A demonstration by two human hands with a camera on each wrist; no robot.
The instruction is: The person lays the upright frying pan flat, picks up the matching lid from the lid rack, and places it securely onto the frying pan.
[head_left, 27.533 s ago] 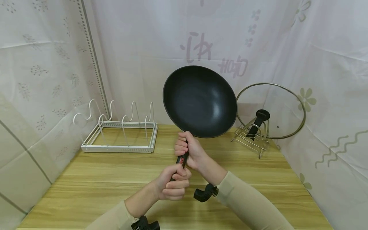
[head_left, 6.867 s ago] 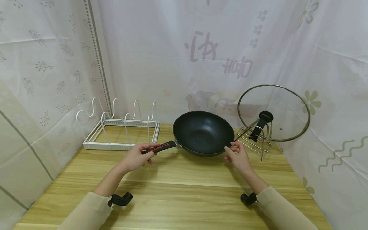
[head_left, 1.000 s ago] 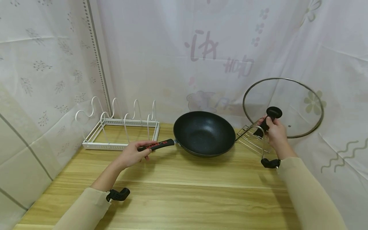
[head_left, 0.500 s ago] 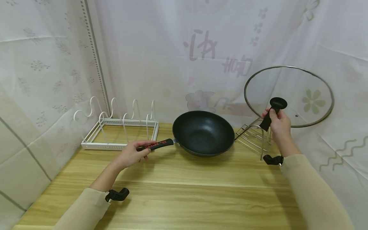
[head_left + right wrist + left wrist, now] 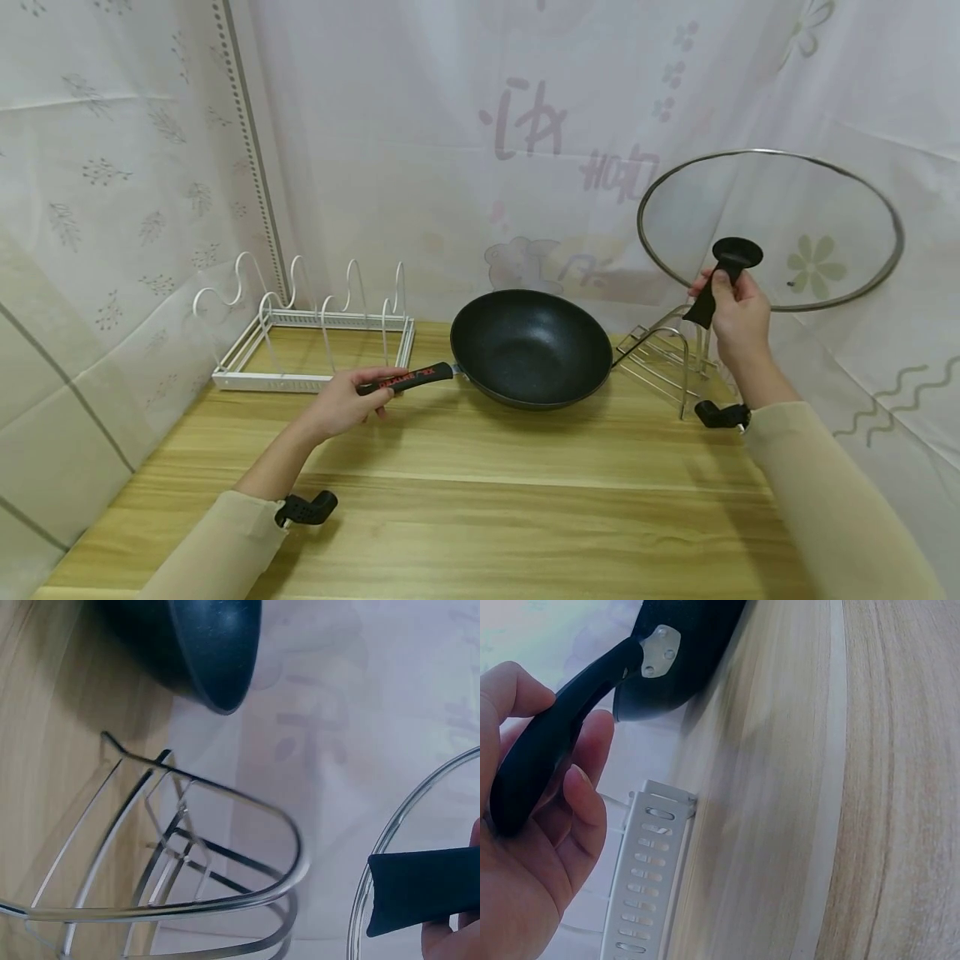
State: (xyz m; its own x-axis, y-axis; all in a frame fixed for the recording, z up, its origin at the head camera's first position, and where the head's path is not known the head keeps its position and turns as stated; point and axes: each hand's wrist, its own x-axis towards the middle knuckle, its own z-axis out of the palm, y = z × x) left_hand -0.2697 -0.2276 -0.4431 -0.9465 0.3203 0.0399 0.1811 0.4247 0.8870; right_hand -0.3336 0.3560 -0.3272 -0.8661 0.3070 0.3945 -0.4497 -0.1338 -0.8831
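Note:
A black wok sits on the wooden table, its bowl facing up and its handle pointing left. My left hand holds that black handle, thumb on one side and fingers curled on the other. At the right, my right hand grips the black knob handle of a round glass lid with a metal rim. The lid is tilted up in the air above a wire lid stand. In the right wrist view only the handle's end, some fingertips and part of the rim show.
A white pan rack with wavy dividers stands at the back left, close to my left hand. The wire stand is just right of the wok. A patterned curtain hangs behind the wooden table.
Over the last second my right hand has raised the lid up and to the right, off the wire stand. The wok and my left hand have stayed in place.

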